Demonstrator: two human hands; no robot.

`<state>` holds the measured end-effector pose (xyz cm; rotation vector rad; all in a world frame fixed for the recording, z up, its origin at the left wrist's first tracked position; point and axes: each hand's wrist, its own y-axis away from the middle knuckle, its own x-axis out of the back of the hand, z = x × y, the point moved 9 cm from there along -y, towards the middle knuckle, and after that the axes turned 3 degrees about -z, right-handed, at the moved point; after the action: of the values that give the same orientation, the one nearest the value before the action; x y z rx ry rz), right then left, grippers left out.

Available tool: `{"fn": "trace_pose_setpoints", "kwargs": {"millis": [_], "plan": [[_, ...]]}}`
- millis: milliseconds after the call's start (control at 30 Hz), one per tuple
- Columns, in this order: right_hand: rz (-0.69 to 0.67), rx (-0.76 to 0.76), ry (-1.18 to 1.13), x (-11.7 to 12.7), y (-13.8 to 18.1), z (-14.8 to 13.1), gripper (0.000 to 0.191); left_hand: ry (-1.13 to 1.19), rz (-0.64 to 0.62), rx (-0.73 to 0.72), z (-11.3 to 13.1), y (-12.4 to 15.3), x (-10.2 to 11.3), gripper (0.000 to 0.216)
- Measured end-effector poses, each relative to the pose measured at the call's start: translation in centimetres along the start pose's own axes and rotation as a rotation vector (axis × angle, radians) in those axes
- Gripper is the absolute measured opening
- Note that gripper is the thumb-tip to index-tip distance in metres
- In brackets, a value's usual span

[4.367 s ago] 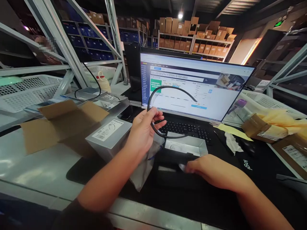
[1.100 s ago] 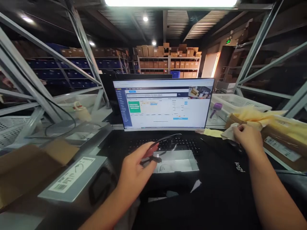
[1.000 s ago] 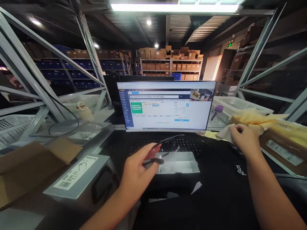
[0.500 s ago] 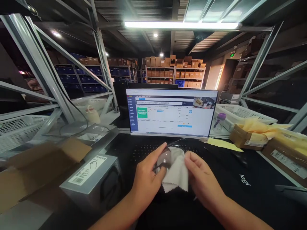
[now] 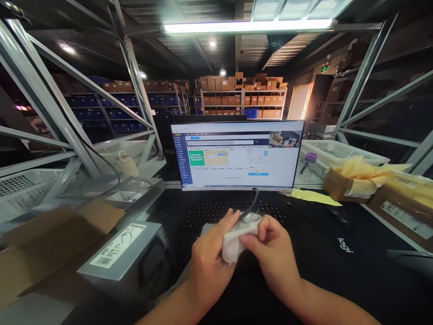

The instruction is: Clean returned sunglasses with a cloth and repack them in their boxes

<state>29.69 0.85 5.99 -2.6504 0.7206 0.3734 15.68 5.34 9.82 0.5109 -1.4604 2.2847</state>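
White cloth point(image 5: 237, 237) pressed to a dark curved piece point(image 5: 252, 201)

The curved piece stands up between the two hands, its thin arm bending over the near side of the keyboard point(image 5: 203, 212); a shiny clear part point(image 5: 251, 217) shows beside the cloth's far edge. The left hand point(image 5: 209, 257) has its fingers closed round the piece and cloth together. The right hand point(image 5: 275, 253) pinches the cloth between thumb and forefinger, its other fingers curled in.

The piece is out and the cloth is on it, which I judge to be wiping under way; how much is finished cannot be told, as cloth and fingers cover most of it.

The hands are over a black mat point(image 5: 375, 271). On the left stand a grey box point(image 5: 144, 246), its label picturing a similar curved shape, and an open brown carton point(image 5: 50, 239). Beyond the keyboard is a lit monitor point(image 5: 233, 180); to the right, a yellow sheet point(image 5: 314, 197) and two cartons, the nearer one point(image 5: 402, 212) larger. On the far side, shelves point(image 5: 242, 101) of boxes stand under a bright tube lamp point(image 5: 248, 26).
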Motion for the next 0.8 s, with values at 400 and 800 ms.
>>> {"fn": "trace_pose_setpoints", "kwargs": {"millis": [400, 800], "plan": [[-0.085, 0.18, 0.317, -0.8, 1.1, -3.3, 0.036, 0.045, -0.195, 0.03, 0.6, -0.5, -1.4, 0.066], [0.028, 0.145, 0.26, 1.1, 0.6, -2.9, 0.046, 0.156, -0.231, 0.066, 1.0, -0.6, -2.3, 0.052]]}}
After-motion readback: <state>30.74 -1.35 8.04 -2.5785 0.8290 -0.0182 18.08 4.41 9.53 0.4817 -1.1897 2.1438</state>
